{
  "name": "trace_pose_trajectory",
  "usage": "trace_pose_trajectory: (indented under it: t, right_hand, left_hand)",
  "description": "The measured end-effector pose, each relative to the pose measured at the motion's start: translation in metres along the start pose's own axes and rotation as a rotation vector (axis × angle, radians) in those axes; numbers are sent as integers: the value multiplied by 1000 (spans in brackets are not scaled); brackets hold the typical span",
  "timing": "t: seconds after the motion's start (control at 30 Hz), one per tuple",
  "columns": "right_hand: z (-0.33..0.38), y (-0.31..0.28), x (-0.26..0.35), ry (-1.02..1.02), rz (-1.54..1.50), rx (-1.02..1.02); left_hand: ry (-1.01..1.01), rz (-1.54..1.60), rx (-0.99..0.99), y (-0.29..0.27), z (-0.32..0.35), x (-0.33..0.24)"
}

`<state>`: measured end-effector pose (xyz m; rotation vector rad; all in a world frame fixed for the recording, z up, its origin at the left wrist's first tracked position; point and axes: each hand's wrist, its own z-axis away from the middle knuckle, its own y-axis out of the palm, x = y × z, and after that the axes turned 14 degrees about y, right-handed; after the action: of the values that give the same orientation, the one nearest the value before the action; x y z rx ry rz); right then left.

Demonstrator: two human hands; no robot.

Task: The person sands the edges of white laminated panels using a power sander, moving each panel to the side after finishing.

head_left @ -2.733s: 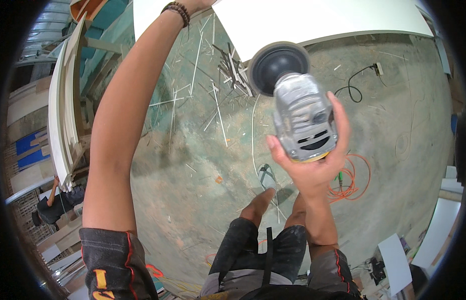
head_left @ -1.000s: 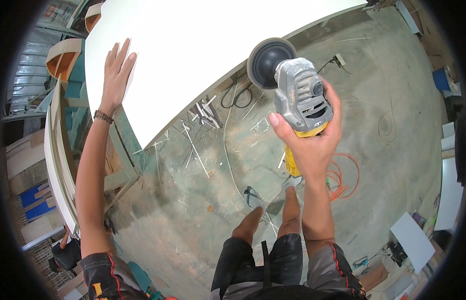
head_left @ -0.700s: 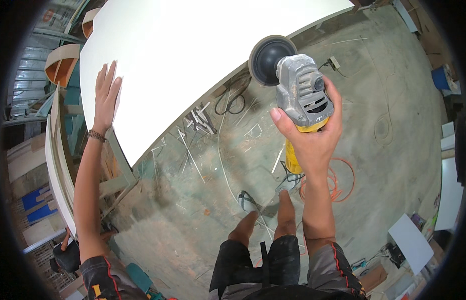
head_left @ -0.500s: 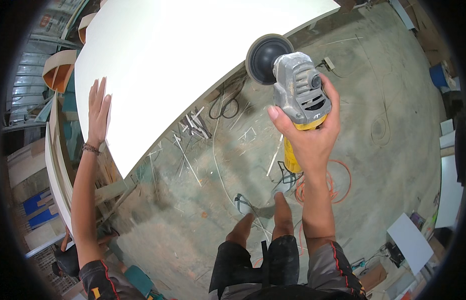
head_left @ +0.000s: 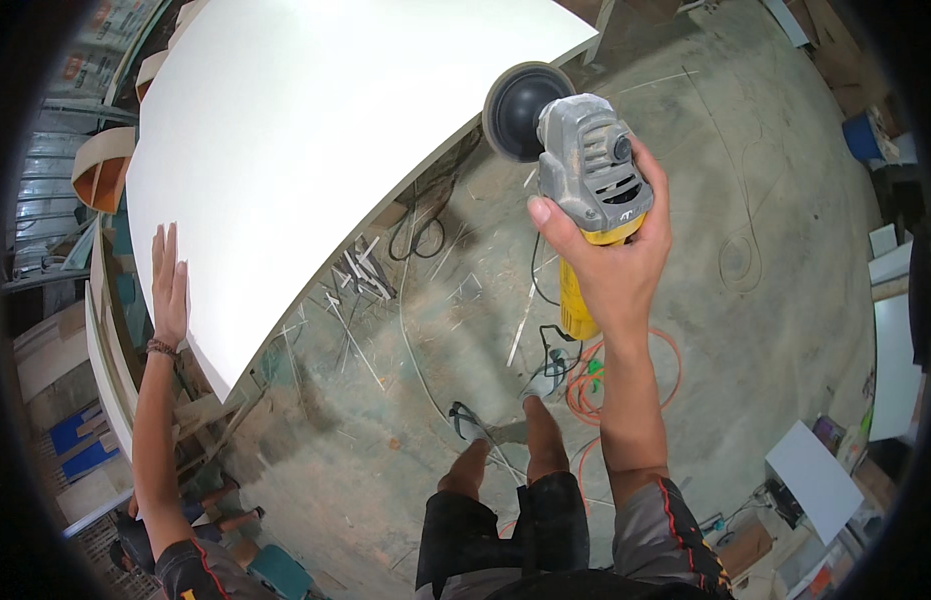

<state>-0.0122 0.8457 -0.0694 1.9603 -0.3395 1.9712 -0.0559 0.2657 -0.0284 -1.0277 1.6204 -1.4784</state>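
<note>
A large white panel [head_left: 316,150] with a curved near edge fills the upper left. My left hand [head_left: 169,295] lies flat on it by the left edge near the pointed corner, fingers stretched out and holding nothing. My right hand [head_left: 621,275] wraps around the grey and yellow body of an angle grinder [head_left: 591,165]. The grinder's round black disc pad [head_left: 521,115] stands on its edge close to the panel's curved rim. Whether the disc touches the rim, I cannot tell. The grinder's yellow handle hangs below my palm.
An orange cable [head_left: 676,365] lies coiled by my feet. Thin offcut strips [head_left: 366,270] litter the concrete floor under the panel's rim. Curved wooden pieces [head_left: 104,165] stand at the left. Another person [head_left: 151,540] is low at the lower left. A white board [head_left: 814,480] leans at the lower right.
The whole view has shifted, so the panel and my left hand appear lower and farther left. The grinder stays in my right hand by the rim. More of the other person shows.
</note>
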Motion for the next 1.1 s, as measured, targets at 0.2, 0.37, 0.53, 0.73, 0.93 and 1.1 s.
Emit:
trace_pose_trajectory:
  t: [0.2, 0.37, 0.53, 0.73, 0.93, 1.1]
  right_hand:
    - [-30, -19, 0, 0, -45, -10]
    - [-55, -38, 3, 9, -13, -52]
    - [-72, -54, 4, 91, -53, -91]
    - [-79, -64, 6, 11, 58, -84]
    - [-62, -48, 8, 68, -26, 7]
    - [-36, -34, -4, -73, 111, 41]
  left_hand:
    - [13, -40, 18, -2, 1, 3]
    - [-9, -51, 49, -5, -3, -4]
    - [-66, -58, 72, -7, -6, -10]
    - [-66, -44, 62, -10, -8, -16]
    - [-65, -44, 45, -9, -7, -17]
    - [-33, -44, 14, -6, -5, -9]
